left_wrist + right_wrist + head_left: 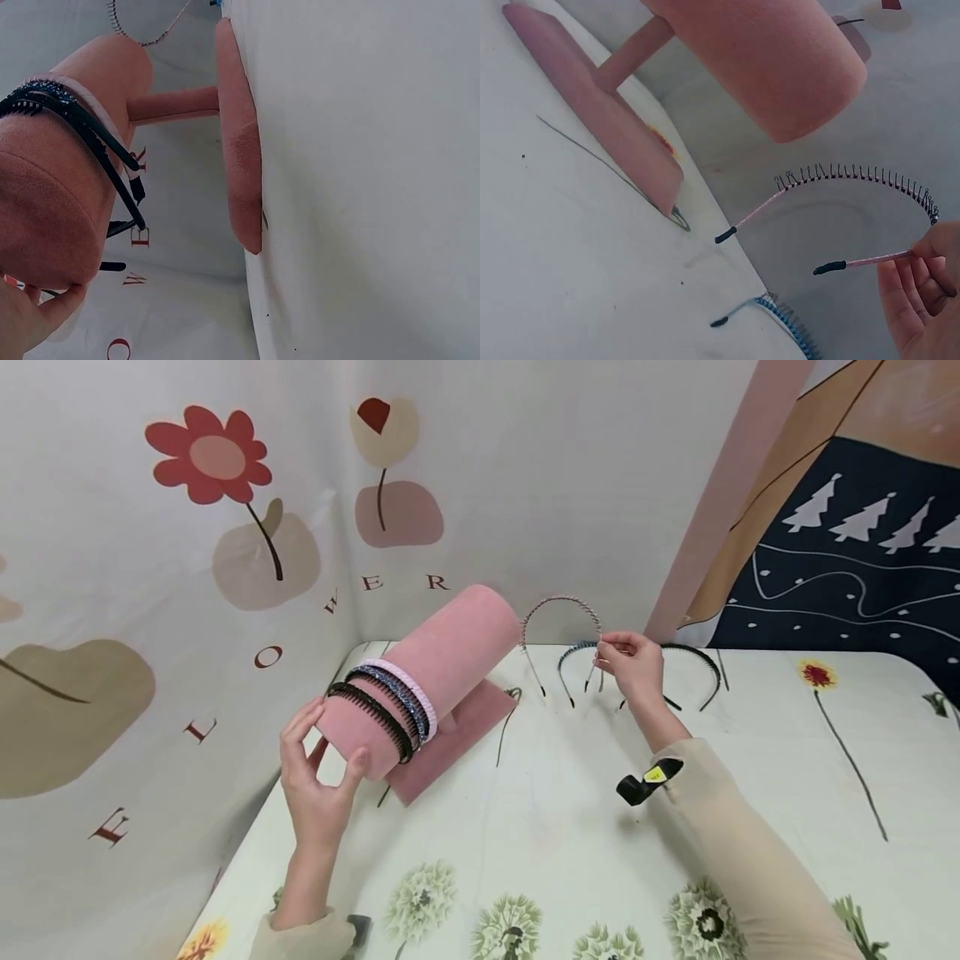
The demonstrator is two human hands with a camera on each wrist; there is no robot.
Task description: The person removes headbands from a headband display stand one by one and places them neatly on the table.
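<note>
The left hand (318,795) grips one end of a pink velvety cylindrical stand (459,647) on the white flower-printed table (570,810). The right hand (636,670) pinches a slim pink toothed headband (562,598) beside the other end.

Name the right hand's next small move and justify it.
Probably ease the right hand left, lining the pink headband up with the far end of the pink cylinder. The hand pinches that headband by one leg just beside that end, which is bare, while three other headbands already sit around the nearer part and the left hand grips the near end.
</note>
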